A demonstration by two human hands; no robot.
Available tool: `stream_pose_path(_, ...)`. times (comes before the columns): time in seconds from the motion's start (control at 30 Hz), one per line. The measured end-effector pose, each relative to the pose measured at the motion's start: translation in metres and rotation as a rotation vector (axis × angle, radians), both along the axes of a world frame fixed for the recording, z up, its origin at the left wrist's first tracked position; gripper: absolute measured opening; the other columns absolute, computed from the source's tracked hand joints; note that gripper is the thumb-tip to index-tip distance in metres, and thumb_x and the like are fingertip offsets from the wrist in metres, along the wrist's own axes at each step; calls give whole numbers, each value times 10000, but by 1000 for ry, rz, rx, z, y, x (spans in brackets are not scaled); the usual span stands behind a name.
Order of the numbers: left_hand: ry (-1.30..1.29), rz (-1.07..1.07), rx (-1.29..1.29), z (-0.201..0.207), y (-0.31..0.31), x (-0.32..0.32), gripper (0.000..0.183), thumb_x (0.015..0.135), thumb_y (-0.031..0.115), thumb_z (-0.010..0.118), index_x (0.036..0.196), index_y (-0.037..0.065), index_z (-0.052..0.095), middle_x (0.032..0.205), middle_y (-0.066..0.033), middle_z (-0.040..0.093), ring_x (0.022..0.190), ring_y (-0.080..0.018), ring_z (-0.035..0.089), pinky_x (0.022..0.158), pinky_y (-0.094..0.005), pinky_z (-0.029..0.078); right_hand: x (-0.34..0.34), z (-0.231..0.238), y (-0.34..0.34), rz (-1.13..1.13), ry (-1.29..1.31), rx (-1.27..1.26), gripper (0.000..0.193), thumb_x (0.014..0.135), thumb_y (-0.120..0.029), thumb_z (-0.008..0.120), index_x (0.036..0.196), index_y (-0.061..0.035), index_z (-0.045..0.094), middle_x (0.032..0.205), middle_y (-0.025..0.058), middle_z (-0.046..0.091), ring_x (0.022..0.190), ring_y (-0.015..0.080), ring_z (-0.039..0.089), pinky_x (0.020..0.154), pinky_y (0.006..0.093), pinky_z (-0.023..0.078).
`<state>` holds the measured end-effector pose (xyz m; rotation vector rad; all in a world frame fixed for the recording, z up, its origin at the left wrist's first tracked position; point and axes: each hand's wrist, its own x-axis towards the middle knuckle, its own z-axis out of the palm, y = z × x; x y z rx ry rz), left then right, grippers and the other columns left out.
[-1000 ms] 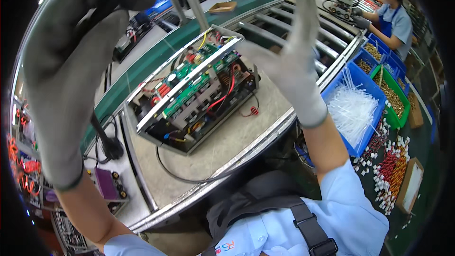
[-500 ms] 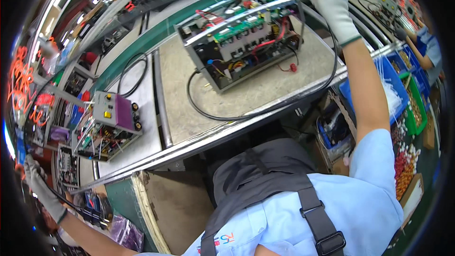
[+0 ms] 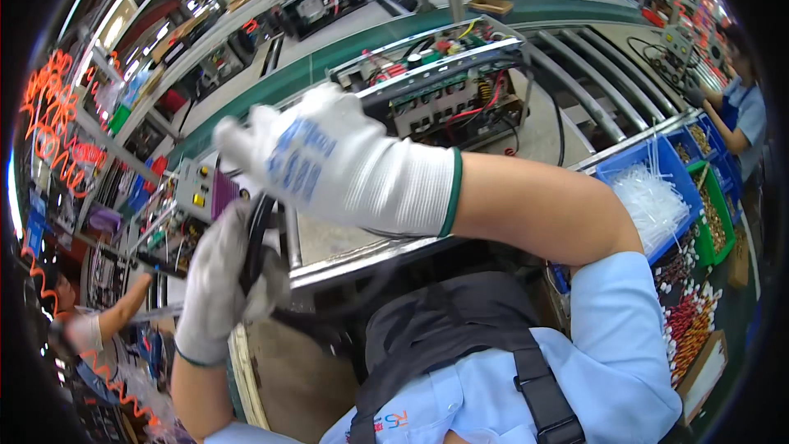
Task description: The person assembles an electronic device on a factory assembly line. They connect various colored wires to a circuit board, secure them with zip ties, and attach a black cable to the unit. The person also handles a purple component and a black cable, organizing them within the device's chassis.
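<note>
My gloved left hand (image 3: pixel 215 284) is closed around a thick black cable (image 3: pixel 258 251), which stands up in a bend from its fingers. Just above and to the right is my gloved right hand (image 3: pixel 320 156), back of the hand uppermost. Its fingers curl around the cable, though their tips are partly hidden and blurred. A loose blurred length of cable hangs below the left hand. Behind my right hand, an uncased metal-framed electrical unit (image 3: pixel 460 107) with circuit boards and red wires rests on the bench, partly covered by glove and forearm.
Left of my hands stands a smaller unit with a purple panel (image 3: pixel 223 193). Rollers (image 3: pixel 588 86) run to the right. A blue bin (image 3: pixel 637 197) of white ties and a green bin (image 3: pixel 713 214) stand at right. Co-workers are at far left (image 3: pixel 107 321) and far right (image 3: pixel 744 107).
Both hands have come together in front of me from wide apart, right hand down and leftward, left hand inward. The stretched cable is now gathered between them. A co-worker shows at left.
</note>
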<state>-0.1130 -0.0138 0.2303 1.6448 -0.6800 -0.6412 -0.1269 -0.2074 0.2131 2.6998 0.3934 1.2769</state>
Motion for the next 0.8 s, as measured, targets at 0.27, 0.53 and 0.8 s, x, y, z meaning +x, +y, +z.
stream_pose_path(0.27,-491,736,-286,-13,187,54,248,943,156,555,1150,22,553,617,58,425,428,8,340,365,-160,240,-51,-26,-159,-205,353,548,431,706,-279,781,1056,-62,652,904,147,671,824,295,656,738,370,509)
stream_pose_path(0.53,-768,929,46,40,293,92,362,984,222,450,1289,34,498,801,68,450,587,-7,413,492,-159,321,-90,-121,-131,13,593,589,166,769,-35,638,934,-33,619,753,132,654,711,246,670,615,337,500)
stream_pose_path(0.8,-582,306,309,-3,51,11,436,994,349,442,1178,-27,565,968,-97,643,781,-131,579,719,-249,475,-87,-69,42,436,463,63,138,799,-154,583,916,-91,548,712,57,600,645,210,654,503,371,471)
